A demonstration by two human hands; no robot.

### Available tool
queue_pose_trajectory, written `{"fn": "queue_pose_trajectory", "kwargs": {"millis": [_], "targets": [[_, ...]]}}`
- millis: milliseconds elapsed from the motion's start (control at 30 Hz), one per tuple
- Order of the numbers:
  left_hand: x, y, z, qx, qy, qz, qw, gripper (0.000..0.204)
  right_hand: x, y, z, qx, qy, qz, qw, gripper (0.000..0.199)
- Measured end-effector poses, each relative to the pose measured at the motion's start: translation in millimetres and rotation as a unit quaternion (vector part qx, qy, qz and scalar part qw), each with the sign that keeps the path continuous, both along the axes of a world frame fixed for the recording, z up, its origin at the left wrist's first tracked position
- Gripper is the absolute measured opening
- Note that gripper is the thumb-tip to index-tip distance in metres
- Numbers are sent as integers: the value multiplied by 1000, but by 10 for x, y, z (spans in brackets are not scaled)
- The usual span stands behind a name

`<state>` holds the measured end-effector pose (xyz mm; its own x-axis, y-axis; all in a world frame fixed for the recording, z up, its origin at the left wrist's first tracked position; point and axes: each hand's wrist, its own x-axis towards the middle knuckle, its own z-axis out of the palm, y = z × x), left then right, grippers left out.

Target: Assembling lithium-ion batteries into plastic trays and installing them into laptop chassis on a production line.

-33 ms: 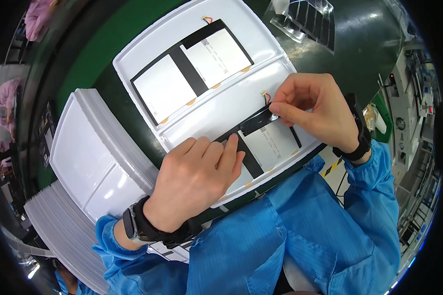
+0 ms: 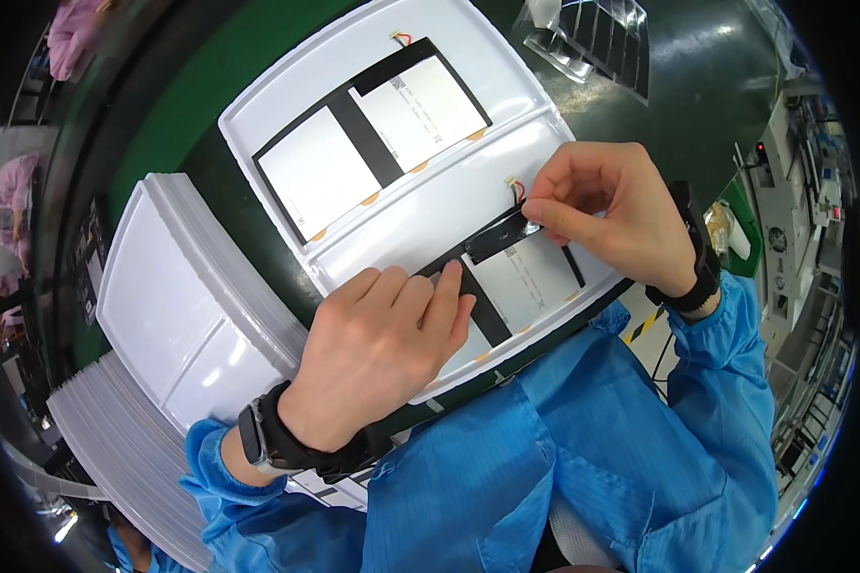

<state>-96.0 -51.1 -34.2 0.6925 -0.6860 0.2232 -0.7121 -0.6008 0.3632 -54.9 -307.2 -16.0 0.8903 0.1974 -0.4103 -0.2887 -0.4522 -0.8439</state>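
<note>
The left hand (image 2: 377,349) lies flat, palm down, on the near flat pack (image 2: 521,277), a thin white and black piece that sits in the near compartment of the white tray (image 2: 287,105). Its fingers (image 2: 446,286) are stretched out side by side and press on the black strip of this pack; they close on nothing. The right hand (image 2: 612,205) is just beyond and to the right of the left fingertips. Its thumb and first finger are pinched together on a small black tab (image 2: 502,234) at the far edge of the same pack. Just beside this pinch, on the far side, short red and black wires (image 2: 516,189) with a small plug stand up from the pack.

Farther from both hands, in the far compartment of the tray, a second flat pack (image 2: 373,143) of the same kind lies untouched. To the left of the left hand there is a stack of white trays (image 2: 177,306), well apart from the pinch. Beyond the right hand, a clear plastic bag (image 2: 602,38) with dark parts lies on the dark green table (image 2: 182,105). Both wrists carry black bands, and the sleeves are blue.
</note>
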Motion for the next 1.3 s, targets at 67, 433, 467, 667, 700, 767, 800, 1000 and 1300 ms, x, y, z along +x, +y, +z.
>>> {"fn": "queue_pose_trajectory", "kwargs": {"millis": [67, 433, 467, 667, 700, 767, 800, 1000, 1300], "targets": [[-3, 0, 2, 0, 2, 0, 1000, 26, 0, -1, -3, 1, 1, 1, 1000, 10], [6, 6, 17, 20, 15, -9, 1000, 38, -4, -18, -30, -6, -28, 12, 1000, 11], [12, 3, 31, 20, 15, -10, 1000, 38, -5, -17, -27, -6, -28, 11, 1000, 11], [18, -7, 45, 75, 47, -24, 996, 51, -46, -5, -59, -34, -61, 20, 997, 11], [18, -12, 46, 76, 48, -25, 996, 51, -66, 4, -63, -57, -90, 24, 994, 13], [9, -21, 50, 75, 48, -27, 996, 52, -89, 21, -88, -81, -119, 27, 989, 15], [-2, -24, 55, 78, 54, -22, 995, 52, -96, 29, -109, -91, -145, 33, 985, 17], [-3, -28, 33, 77, 60, -15, 995, 51, -60, 34, -105, -106, -166, 50, 979, 19], [-18, 2, 35, 85, 52, -19, 995, 49, -21, 40, 83, -212, -226, 81, 947, 31]]}}
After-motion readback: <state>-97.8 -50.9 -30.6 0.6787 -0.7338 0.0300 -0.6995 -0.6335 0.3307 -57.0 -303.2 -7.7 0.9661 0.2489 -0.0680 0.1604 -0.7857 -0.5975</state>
